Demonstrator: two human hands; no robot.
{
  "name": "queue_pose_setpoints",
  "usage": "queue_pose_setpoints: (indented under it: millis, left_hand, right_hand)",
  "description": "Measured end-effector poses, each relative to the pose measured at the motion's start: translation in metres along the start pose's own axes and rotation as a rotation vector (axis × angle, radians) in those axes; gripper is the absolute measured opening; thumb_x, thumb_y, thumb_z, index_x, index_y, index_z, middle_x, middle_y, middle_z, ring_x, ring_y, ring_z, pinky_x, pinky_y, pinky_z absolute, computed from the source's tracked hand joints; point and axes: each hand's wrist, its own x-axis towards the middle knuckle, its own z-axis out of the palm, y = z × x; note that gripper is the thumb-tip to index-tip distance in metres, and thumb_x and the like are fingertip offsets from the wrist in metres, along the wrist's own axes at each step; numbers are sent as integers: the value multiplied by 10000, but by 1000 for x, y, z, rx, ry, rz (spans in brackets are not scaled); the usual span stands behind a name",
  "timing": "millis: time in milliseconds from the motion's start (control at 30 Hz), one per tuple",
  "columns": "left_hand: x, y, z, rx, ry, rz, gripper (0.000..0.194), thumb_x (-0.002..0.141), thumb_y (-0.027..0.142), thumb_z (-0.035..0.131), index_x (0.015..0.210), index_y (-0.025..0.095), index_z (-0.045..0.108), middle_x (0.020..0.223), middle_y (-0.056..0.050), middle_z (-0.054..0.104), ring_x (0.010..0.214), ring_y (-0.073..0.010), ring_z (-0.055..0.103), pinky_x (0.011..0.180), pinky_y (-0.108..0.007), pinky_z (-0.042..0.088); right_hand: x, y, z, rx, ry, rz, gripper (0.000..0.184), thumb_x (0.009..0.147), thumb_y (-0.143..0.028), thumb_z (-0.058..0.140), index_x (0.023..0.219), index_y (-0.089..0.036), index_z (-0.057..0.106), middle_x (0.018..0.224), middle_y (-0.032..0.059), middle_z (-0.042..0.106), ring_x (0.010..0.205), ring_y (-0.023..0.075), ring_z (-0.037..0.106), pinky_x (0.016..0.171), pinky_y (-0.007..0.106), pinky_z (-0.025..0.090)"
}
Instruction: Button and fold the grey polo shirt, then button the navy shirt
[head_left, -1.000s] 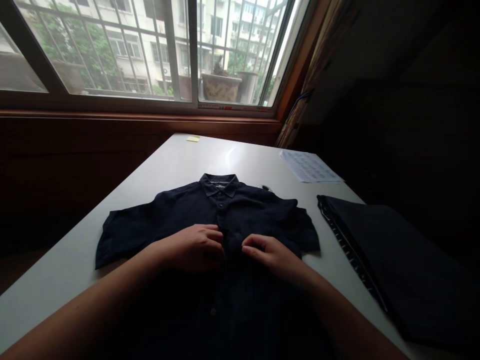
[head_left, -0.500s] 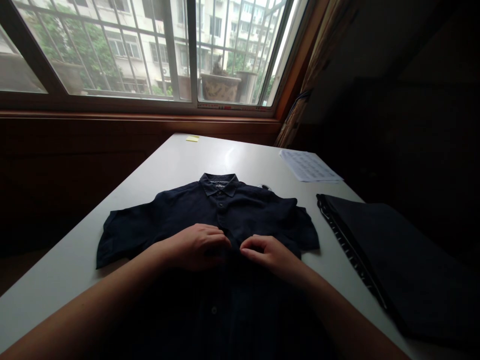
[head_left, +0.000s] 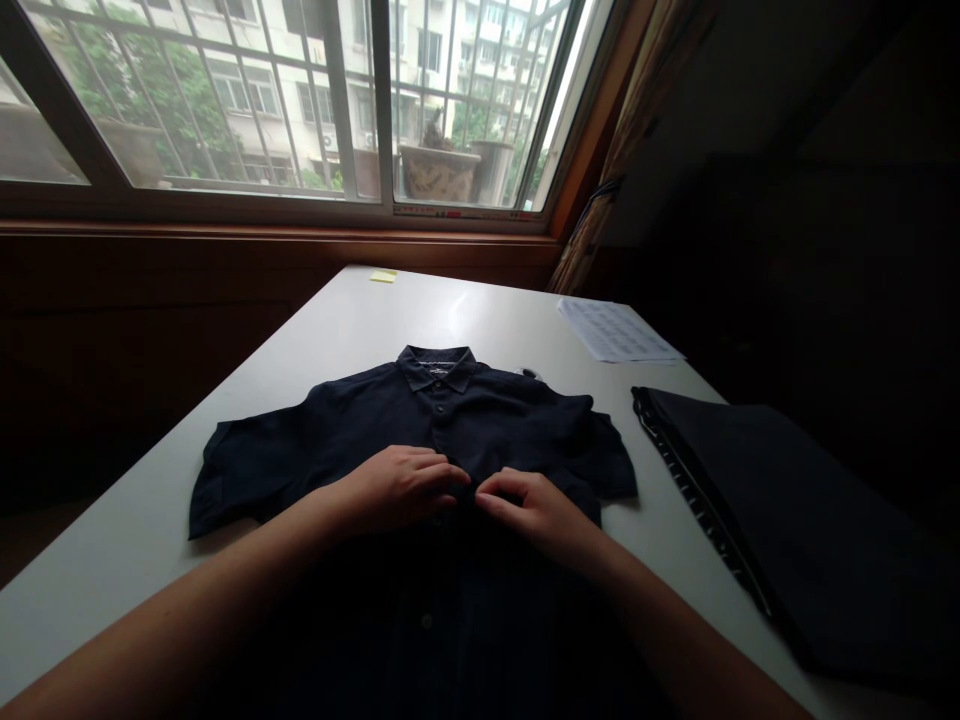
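A dark navy short-sleeved shirt [head_left: 375,410] lies front up on the white table [head_left: 292,365], its collar [head_left: 437,368] toward the window. Two buttons near the collar are fastened. Over the middle of its front, my left hand [head_left: 409,487] has its fingers bent at the button placket, closed on the cloth. Facing it, my right hand [head_left: 532,508] pinches the placket edge between thumb and forefinger. The fingertips of both hands almost meet. The button between them is too dark to make out. Lower down, another button [head_left: 427,621] shows on the dark cloth.
At the right edge of the table lies a dark folder-like item [head_left: 780,500] with a toothed black-and-white edge. Printed sheets [head_left: 619,330] lie at the far right. A yellow sticky note [head_left: 383,276] is near the back edge, below the barred window [head_left: 315,100].
My left hand has shifted slightly right, its forefinger now extending closer to my right fingertips. The right hand keeps its pinch almost in place. The shirt lies as before.
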Motion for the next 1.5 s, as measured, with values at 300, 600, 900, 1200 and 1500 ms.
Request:
queue_pose_setpoints:
  millis: [300, 600, 900, 1200, 1500]
  left_hand:
    - [1, 1, 1, -25, -44, 0, 207, 1018, 323, 533, 1172, 208, 611, 978, -38, 697, 833, -150, 658, 781, -250, 491]
    - [1, 4, -2, -27, -109, -49, 121, 1007, 283, 531, 1059, 207, 609, 913, -13, 665, 750, -127, 628, 685, -219, 455]
    - [-2, 0, -1, 76, -31, 57, 151, 1003, 234, 487, 936, 196, 618, 796, -4, 608, 625, -110, 552, 613, -240, 425]
    - [-4, -1, -7, 133, -16, 154, 169, 1020, 242, 452, 974, 201, 610, 821, -27, 631, 639, -125, 562, 638, -259, 430]
    - [-5, -6, -4, 151, 39, 148, 144, 1015, 254, 489, 955, 198, 607, 822, -23, 633, 642, -123, 569, 622, -255, 423]
  right_hand:
    - [1, -2, 5, -28, -6, -23, 189, 926, -311, 631, 940, -195, 779, 864, 39, 686, 820, 180, 634, 777, 286, 462]
    - [3, 1, 13, -84, 12, -112, 146, 922, -258, 634, 921, -211, 772, 848, 34, 726, 855, 190, 625, 776, 289, 464]
    - [2, -1, 11, -81, 106, -65, 110, 868, -203, 634, 849, -194, 742, 854, 29, 721, 807, 178, 638, 759, 278, 463]
    - [3, -7, 9, -21, 148, -18, 99, 850, -190, 606, 813, -178, 696, 802, 13, 713, 767, 173, 649, 723, 261, 457]
    - [-8, -10, 15, -80, 230, -187, 144, 895, -300, 644, 1000, -228, 577, 923, 13, 641, 755, 150, 594, 725, 275, 478]
